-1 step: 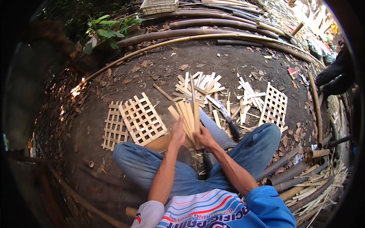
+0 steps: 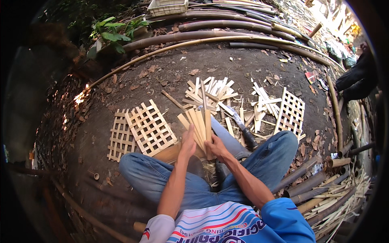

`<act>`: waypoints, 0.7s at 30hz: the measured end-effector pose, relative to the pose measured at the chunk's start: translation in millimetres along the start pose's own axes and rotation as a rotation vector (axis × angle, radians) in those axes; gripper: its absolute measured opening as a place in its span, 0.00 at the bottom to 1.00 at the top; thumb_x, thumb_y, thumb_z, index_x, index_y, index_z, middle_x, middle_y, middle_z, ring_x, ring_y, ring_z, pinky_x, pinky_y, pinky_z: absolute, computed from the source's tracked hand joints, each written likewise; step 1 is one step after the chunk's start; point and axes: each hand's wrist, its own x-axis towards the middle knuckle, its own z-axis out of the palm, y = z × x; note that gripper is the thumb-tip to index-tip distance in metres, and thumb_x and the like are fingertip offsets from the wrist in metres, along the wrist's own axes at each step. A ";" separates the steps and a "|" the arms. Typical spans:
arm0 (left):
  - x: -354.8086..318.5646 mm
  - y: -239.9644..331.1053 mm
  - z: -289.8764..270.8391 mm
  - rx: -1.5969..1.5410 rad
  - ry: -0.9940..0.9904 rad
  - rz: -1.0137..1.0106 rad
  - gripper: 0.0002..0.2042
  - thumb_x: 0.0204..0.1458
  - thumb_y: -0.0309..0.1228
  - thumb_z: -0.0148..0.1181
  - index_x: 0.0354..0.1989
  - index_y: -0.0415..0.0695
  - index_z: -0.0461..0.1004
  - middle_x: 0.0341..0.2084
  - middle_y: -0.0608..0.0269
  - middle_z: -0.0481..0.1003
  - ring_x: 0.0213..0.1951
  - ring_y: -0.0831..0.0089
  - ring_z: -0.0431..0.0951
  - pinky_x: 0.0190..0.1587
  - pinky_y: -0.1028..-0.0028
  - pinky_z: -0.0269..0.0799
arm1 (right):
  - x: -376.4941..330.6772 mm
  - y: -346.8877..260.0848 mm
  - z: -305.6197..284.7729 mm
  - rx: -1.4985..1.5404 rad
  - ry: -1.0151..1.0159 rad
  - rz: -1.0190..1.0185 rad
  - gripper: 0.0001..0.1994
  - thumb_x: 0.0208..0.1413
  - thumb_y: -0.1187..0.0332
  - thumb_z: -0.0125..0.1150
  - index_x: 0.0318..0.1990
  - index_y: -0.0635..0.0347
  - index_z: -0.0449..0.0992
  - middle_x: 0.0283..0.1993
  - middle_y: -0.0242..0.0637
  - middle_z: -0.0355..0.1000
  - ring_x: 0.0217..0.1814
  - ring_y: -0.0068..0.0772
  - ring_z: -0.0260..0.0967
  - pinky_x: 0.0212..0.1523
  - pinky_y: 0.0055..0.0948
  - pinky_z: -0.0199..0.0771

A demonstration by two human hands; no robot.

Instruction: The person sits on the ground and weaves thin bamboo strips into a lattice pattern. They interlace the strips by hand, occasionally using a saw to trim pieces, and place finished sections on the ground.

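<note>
A fan of pale, flat bamboo strips stands between my two hands above my crossed legs. My left hand is closed round the left side of the fan. At its right side my right hand grips the strips low down, with the thumb against the upright outer one. Just beyond the right hand lies a saw blade with a toothed edge. A large knife with a dark handle rests beside it. Behind the fan is a heap of loose strips.
Two woven bamboo lattices overlap at the left; another lattice lies at the right near loose strips. Long bamboo poles cross the far ground below a pale crate. Cut bamboo is stacked at my right.
</note>
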 end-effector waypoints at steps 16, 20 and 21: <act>-1.6 8.9 1.4 0.206 -0.105 -0.023 0.20 0.62 0.36 0.54 0.55 0.31 0.67 0.47 0.50 0.76 0.49 0.66 0.76 0.51 0.68 0.75 | -11.4 -35.4 11.4 -0.175 -0.076 -0.117 0.19 0.68 0.60 0.46 0.59 0.65 0.65 0.48 0.40 0.69 0.48 0.28 0.66 0.52 0.29 0.65; -3.8 10.3 8.7 0.139 -0.084 0.003 0.19 0.62 0.35 0.54 0.52 0.29 0.69 0.43 0.52 0.77 0.46 0.67 0.78 0.49 0.70 0.75 | -15.3 -45.3 6.5 -0.067 -0.014 -0.058 0.19 0.68 0.58 0.47 0.52 0.66 0.72 0.41 0.33 0.71 0.41 0.21 0.63 0.44 0.25 0.65; -3.5 10.2 8.7 0.127 -0.083 -0.001 0.19 0.62 0.36 0.54 0.52 0.29 0.69 0.44 0.52 0.77 0.46 0.67 0.78 0.49 0.70 0.75 | -16.2 -45.9 7.0 -0.038 0.016 -0.053 0.19 0.67 0.57 0.48 0.50 0.66 0.73 0.39 0.31 0.71 0.39 0.19 0.62 0.42 0.24 0.65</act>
